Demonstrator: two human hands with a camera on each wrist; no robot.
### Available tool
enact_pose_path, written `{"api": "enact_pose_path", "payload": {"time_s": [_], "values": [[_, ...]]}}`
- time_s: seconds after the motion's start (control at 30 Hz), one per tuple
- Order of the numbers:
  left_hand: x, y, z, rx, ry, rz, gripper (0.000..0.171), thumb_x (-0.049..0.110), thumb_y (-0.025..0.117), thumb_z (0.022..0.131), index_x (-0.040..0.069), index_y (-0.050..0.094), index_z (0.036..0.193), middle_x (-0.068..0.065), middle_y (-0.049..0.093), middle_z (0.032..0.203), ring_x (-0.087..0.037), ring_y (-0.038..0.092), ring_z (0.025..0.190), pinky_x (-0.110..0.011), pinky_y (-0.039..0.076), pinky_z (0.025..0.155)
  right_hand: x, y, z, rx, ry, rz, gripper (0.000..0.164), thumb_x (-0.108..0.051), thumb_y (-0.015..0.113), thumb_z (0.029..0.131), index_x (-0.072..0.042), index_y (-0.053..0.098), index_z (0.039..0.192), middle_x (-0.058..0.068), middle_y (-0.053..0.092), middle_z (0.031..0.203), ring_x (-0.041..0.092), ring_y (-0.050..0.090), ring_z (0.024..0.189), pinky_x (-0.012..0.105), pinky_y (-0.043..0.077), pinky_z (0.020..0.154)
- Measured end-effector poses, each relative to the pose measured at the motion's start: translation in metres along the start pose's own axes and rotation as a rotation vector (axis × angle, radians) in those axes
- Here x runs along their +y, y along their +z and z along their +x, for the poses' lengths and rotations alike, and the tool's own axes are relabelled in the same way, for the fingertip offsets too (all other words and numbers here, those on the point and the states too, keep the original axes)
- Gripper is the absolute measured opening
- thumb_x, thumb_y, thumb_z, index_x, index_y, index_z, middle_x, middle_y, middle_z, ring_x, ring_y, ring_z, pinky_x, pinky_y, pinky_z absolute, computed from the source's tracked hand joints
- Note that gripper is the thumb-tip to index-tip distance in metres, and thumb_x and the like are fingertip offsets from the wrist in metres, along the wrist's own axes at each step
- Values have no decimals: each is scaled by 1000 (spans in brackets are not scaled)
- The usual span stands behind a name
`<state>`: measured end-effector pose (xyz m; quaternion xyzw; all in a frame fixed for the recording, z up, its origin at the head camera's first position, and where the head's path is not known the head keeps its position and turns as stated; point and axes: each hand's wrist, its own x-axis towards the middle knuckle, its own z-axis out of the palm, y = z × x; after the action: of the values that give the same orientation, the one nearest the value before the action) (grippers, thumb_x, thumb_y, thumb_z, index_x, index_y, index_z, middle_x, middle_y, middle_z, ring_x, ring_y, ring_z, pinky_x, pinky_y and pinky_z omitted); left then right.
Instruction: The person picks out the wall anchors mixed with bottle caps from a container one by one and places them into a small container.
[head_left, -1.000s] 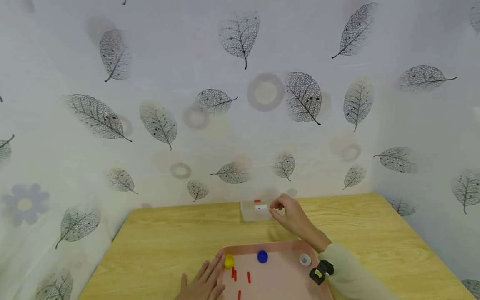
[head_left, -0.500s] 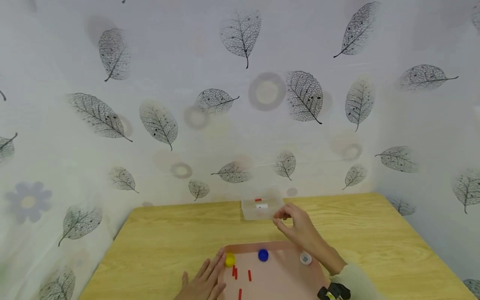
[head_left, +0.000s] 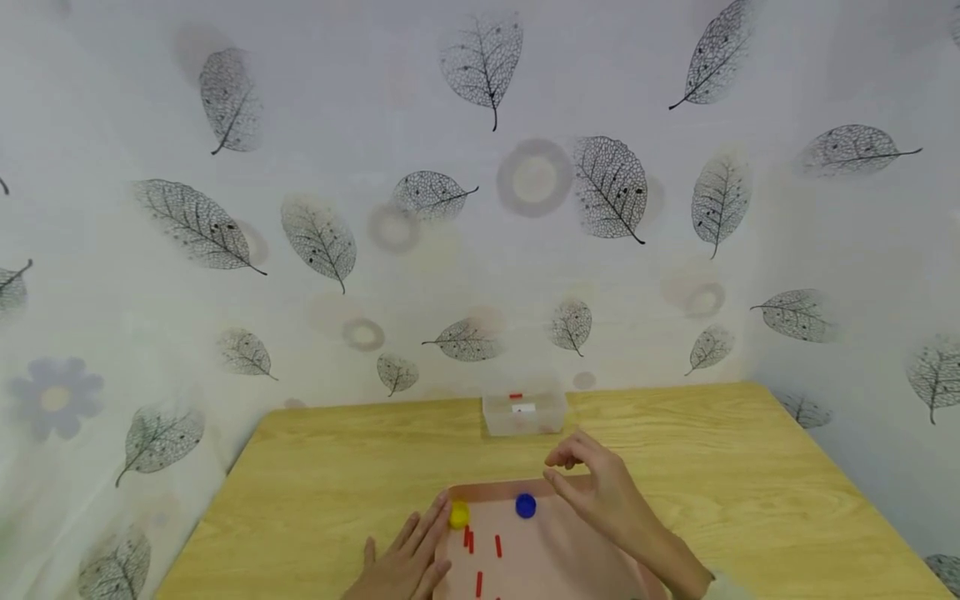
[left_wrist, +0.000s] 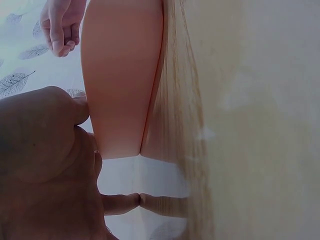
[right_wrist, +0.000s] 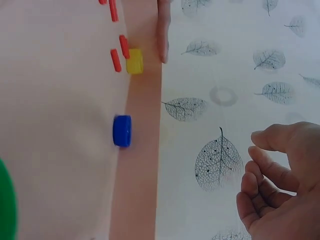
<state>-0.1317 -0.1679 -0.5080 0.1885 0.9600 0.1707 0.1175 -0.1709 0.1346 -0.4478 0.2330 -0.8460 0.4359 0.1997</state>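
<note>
At nine o'clock of the pink tray, the left hand is resting against the outer wall, its grip lying spread with fingers straight. At one o'clock, the right hand is hovering over the far rim; its grip is hanging loosely curled, thumb just apart from the fingertips. Inside, a yellow cap is sitting at ten o'clock, red sticks are lying toward nine, and a blue cap is sitting near twelve. Beyond, at twelve o'clock on the table, a clear box is standing, a red stick showing at its far edge.
</note>
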Motion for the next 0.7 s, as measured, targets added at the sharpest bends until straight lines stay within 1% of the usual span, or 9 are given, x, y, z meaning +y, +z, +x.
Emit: {"api": "enact_pose_path", "payload": {"time_s": [0.13,0.23,0.33,0.4,0.43,0.5,0.6,0.63,0.7], "values": [[0,-1,0,-4,-5,6,63,62,15,97,35,2,153,17,-1,157,-35,28,137,-86,8,80,-6,4,-10,2,-47,27,22,-4,76,78,-20,64,88,-11,59,88,7,57,80,25,51,69],[-1,0,-1,-1,-6,12,64,63,16,96,35,3,153,17,0,158,-35,27,138,-86,7,81,-8,8,-16,-3,-91,38,19,-6,76,80,-19,65,88,-11,58,87,6,57,78,24,51,67],[-2,2,0,18,8,17,63,62,17,97,35,3,153,17,0,158,-35,28,137,-86,8,81,-8,9,-21,8,-138,21,18,-8,75,80,-21,65,89,-11,59,86,7,58,76,23,50,67],[-3,2,0,37,26,19,62,60,19,98,34,4,153,16,-1,158,-34,28,138,-86,9,80,-8,9,-26,27,-151,-13,19,-10,76,80,-23,66,88,-14,59,85,6,57,76,24,47,70],[-4,2,0,44,33,21,62,59,19,99,33,3,153,16,-2,158,-34,28,137,-86,10,79,-8,9,-27,40,-174,-27,21,-9,77,79,-23,65,88,-14,58,84,5,56,76,24,46,69],[-4,0,0,44,37,23,62,58,19,99,33,3,153,16,-2,158,-34,27,138,-86,10,80,-9,10,-32,36,-182,-22,23,-8,77,77,-23,65,89,-14,58,84,6,56,77,25,46,70],[-4,-2,0,11,15,15,63,61,16,97,34,3,153,17,-2,158,-33,25,139,-86,7,82,-11,15,-41,-4,-177,-2,22,-10,76,80,-24,62,90,-17,57,86,3,54,78,23,47,68],[-4,-3,-1,3,9,12,64,62,16,97,35,3,153,17,-1,157,-33,24,139,-85,6,83,-12,17,-43,-31,-182,22,21,-10,75,81,-23,61,90,-15,57,87,4,54,77,22,48,67],[-3,-4,-1,-18,-7,11,65,65,14,95,36,3,152,17,-1,157,-32,24,140,-85,5,83,-14,21,-49,-100,-142,70,18,-14,72,85,-25,59,92,-15,55,89,3,53,78,22,49,66]]}}
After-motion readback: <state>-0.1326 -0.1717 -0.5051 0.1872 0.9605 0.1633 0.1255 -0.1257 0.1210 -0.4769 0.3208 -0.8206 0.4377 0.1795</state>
